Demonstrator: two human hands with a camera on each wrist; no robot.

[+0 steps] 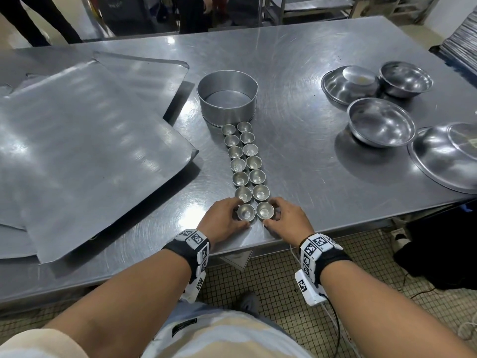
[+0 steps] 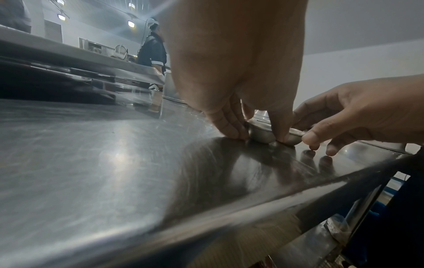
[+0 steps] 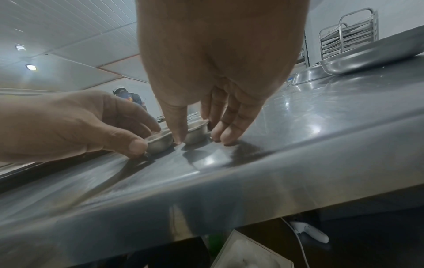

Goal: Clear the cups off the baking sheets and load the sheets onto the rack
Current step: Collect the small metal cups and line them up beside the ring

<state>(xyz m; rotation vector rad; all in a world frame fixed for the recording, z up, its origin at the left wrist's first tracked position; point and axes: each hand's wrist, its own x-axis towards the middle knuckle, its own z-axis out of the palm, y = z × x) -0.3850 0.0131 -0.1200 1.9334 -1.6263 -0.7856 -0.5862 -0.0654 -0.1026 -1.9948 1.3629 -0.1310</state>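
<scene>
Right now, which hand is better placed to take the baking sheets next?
Left. The left hand is nearer the baking sheets on that side; the right hand would have to cross the cups.

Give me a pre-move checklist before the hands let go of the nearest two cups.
1. Left hand grips the near-left small round metal cup: ok.
2. Right hand grips the near-right small round metal cup: ok.
3. Both cups upright on the steel table, not on a sheet: ok.
4. They line up with the two rows of cups leading to the round metal cake tin: ok.
5. Flat grey baking sheets bare of cups: ok.
6. Tray rack has a free slot: cannot tell.
</scene>
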